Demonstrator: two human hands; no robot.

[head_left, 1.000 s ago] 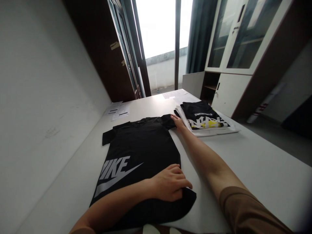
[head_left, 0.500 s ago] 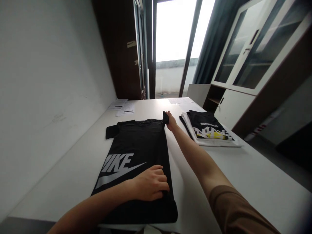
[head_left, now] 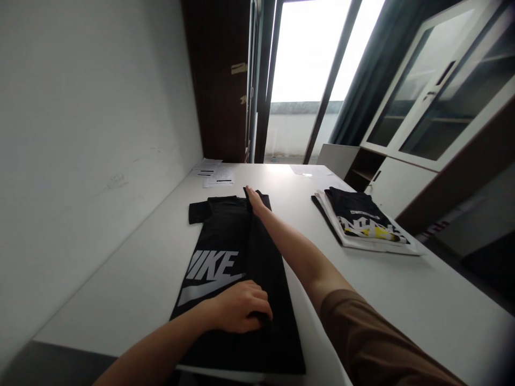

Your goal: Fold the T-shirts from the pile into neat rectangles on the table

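A black T-shirt (head_left: pixel 225 230) with large grey lettering and a swoosh lies on the white table (head_left: pixel 132 289), collar away from me. Its right side is turned inward and covers part of the chest and swoosh. At the far end, beside the collar, my right hand (head_left: pixel 256 201) is closed on the shirt's shoulder fabric. Nearer to me, my left hand (head_left: pixel 243 306) curls its fingers round a pinch of black cloth on the lower right part. The left short sleeve lies spread out flat on the table.
To the right sits a stack of folded shirts (head_left: pixel 362 220), black on top with white and yellow print. Paper sheets (head_left: pixel 219 176) lie at the far left corner by the wall, more papers (head_left: pixel 309 170) at the far edge. White cabinets (head_left: pixel 418 177) stand beyond the table's right side.
My right hand has carried the shirt's right shoulder and sleeve leftward over the chest. My left hand has drawn the lower right side inward too. The view has shifted slightly.
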